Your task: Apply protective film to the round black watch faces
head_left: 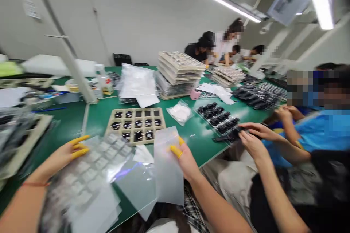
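My right hand [183, 157], with yellow finger cots, pinches a clear plastic bag [167, 174] held upright over the table's near edge. My left hand [65, 154], also in yellow cots, rests with fingers stretched on the edge of a clear blister tray [90, 171] that lies on a stack of clear sheets. Just beyond stands a beige compartment tray [136, 123] with several black round parts in it.
On the green table [197, 134], a neighbour's hands [253, 136] handle black parts on a tray [218, 118]. Stacked beige trays [179, 74], white bags [136, 83] and a small white pouch [180, 112] sit farther back. More people work at the far right.
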The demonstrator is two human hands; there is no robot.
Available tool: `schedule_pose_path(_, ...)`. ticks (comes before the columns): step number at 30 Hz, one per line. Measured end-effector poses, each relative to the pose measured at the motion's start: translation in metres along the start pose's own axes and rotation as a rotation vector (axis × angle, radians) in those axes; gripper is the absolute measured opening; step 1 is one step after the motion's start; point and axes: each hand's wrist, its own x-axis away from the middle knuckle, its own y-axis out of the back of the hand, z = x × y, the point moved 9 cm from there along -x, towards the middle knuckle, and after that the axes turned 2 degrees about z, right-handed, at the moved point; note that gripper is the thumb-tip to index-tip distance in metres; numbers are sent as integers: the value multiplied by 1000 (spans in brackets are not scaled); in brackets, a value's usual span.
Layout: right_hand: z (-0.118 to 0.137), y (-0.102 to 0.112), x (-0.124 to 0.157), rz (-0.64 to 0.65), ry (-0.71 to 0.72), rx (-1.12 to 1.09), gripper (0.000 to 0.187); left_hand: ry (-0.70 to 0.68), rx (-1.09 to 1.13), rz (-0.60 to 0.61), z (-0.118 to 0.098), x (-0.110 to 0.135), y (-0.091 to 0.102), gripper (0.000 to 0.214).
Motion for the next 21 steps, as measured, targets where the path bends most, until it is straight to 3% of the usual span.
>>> schedule_pose_path(3,25,-48,-13,146,73,-33,53,-128,124,-25,-1,20,13,74)
schedule_pose_path(5,43,-74,-20,157,176,-78,50,-148,231,-93,-1,22,24,71)
schedule_pose_path(7,44,-101,-29,153,216,-95,50,-159,287,-187,1,22,36,70)
schedule_pose_path(9,15,-130,-40,184,115,-52,50,-158,325,-268,8,23,46,70)
schedule_pose_path(12,-68,-160,-55,279,-164,110,48,-136,359,-347,23,22,51,68)
schedule_pose_path(16,-152,-150,-71,239,-242,313,47,-96,374,-345,37,16,52,66)
schedule_pose_path(18,-169,-139,-76,197,-196,367,50,-53,372,-293,43,16,52,68)
schedule_pose_path(21,-167,-127,-79,128,-70,452,60,27,370,-184,50,20,51,62)
